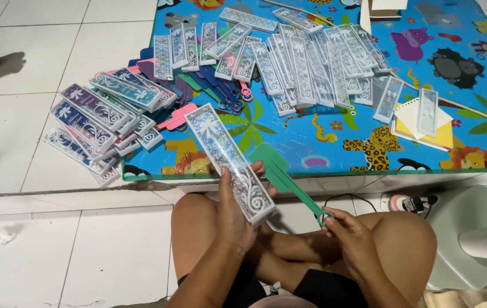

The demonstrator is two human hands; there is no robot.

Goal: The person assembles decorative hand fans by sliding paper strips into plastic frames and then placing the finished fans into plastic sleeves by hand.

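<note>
Head view: beyond the knees lies the play mat (335, 142), box piles (289, 63) heaped on it. Nearer than the mat, left hand (235, 214) grips a clear box (229, 161); right hand (352, 236) pinches a green paddle (282, 174) by its handle.

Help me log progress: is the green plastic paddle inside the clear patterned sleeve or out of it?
Out. The green plastic paddle lies bare beside the clear patterned sleeve, right hand gripping its handle.
</note>
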